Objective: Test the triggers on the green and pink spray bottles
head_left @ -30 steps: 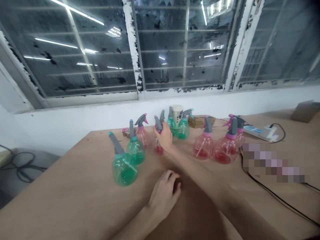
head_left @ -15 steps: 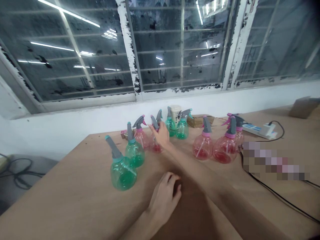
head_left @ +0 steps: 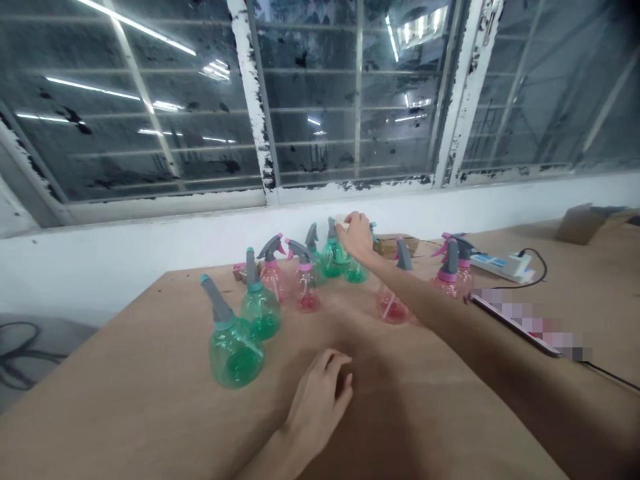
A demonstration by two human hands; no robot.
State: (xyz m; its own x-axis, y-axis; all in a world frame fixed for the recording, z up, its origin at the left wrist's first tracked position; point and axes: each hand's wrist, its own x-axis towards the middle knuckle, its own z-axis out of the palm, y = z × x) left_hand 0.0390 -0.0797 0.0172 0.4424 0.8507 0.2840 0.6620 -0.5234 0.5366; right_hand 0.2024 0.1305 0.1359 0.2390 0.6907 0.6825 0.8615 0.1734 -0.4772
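My right hand [head_left: 357, 237] reaches to the back of the group, its fingers curved and apart. It covers the head of a green spray bottle [head_left: 355, 272] and most of a pale cup [head_left: 342, 219]; whether it touches either is unclear. My left hand [head_left: 320, 393] rests on the table, loosely curled, thumb apart from the fingers, holding nothing. Left of the right hand stand a pink spray bottle [head_left: 307, 293], another pink spray bottle [head_left: 274, 279] and a green spray bottle [head_left: 332, 259]. Two larger-looking green spray bottles, one nearer [head_left: 237, 357] and one behind [head_left: 261, 312], stand at the left.
Pink spray bottles [head_left: 393, 303] stand at the right, partly behind my right forearm. Beyond them lie a white power strip [head_left: 503, 265] with a plug and cable, and a blurred flat device [head_left: 525, 327]. A cardboard box [head_left: 397, 245] sits by the wall under the window.
My right hand has left the pink spray bottle and moved right and back to the green bottle and cup. The pink bottle now stands free. My left hand stays put; the view shifted slightly.
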